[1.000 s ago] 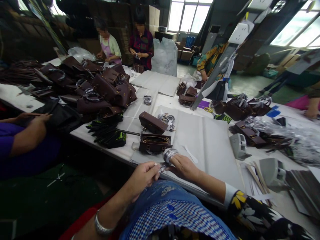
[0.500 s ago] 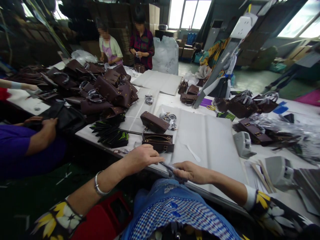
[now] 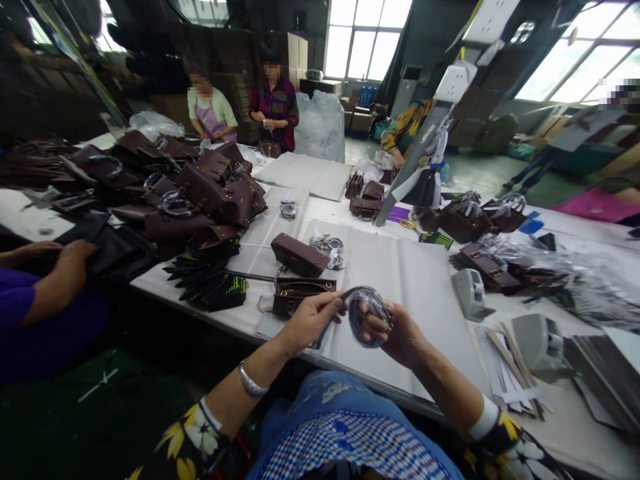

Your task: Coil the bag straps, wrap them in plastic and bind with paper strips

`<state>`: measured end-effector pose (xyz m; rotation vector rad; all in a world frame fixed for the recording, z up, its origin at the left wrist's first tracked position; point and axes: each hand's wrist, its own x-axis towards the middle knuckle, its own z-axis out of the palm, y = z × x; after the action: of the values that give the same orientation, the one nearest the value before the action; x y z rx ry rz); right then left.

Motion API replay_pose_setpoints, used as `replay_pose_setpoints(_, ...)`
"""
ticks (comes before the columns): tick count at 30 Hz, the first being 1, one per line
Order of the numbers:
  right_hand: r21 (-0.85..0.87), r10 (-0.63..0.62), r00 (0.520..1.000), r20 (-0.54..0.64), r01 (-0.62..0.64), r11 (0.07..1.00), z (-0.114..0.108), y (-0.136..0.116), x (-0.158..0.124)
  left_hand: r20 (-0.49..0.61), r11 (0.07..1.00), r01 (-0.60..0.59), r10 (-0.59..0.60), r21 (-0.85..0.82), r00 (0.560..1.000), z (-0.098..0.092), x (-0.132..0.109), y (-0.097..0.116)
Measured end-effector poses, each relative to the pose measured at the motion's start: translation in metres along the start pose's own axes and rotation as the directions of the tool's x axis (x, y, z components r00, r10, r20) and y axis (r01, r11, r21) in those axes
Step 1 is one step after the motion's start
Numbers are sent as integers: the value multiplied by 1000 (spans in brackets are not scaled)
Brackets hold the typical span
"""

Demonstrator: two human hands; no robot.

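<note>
A dark strap (image 3: pixel 361 319), wrapped in clear plastic and wound into a loop, is held up above the table's front edge. My left hand (image 3: pixel 316 319) pinches one end of it between thumb and fingers. Inside the loop are the fingers of my right hand (image 3: pixel 399 331), gripping its right side. Just behind my left hand lies an unzipped brown handbag (image 3: pixel 285 305), partly hidden by that hand. Beyond it rests a second brown handbag (image 3: pixel 299 255), closed, beside a plastic-wrapped coiled strap (image 3: pixel 327 251).
A big heap of brown handbags (image 3: pixel 213 187) covers the table's left side, with black-green pouches (image 3: pixel 205 275) in front. Grey tape dispensers (image 3: pixel 539 341) stand at right. A slanted metal post (image 3: pixel 407 167) rises behind. A co-worker in purple handles black material (image 3: pixel 117 250).
The strap between my hands has been raised and now shows as a loop. My right hand has turned and lifted; my left has moved slightly right. The whole view has shifted.
</note>
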<state>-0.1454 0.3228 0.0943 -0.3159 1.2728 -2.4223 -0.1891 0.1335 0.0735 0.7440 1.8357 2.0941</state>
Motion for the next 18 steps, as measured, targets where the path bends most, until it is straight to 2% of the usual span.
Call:
replay_pose_setpoints(3, 33, -120, 990, -72, 123, 992, 0, -4, 7, -105, 974, 18, -43, -226, 994, 23, 14, 0)
replay_pose_setpoints(6, 65, -236, 959, -159, 249, 966, -1, -4, 8, -102, 892, 52, -109, -448, 989, 47, 27, 3)
replay_pose_setpoints(8, 80, -292, 931, -219, 316, 945, -1, -3, 3, -103, 866, 81, -151, -494, 983, 62, 29, 6)
replay_pose_setpoints(11, 74, -322, 916, -241, 348, 935, -3, -1, -6, -129, 896, 170, -241, -410, 962, 76, 30, 4)
replay_pose_setpoints(13, 50, -356, 908, -221, 375, 926, -9, -5, -10, -196, 941, 199, -257, -272, 946, 77, 38, -3)
replay_pose_setpoints(15, 26, -413, 885, -215, 428, 904, -16, -13, -15, -128, 958, 208, -235, -197, 963, 79, 49, -11)
replay_pose_setpoints(18, -39, -516, 820, -248, 524, 851, -23, -23, -28, -23, 973, 209, -212, -95, 977, 88, 58, -17)
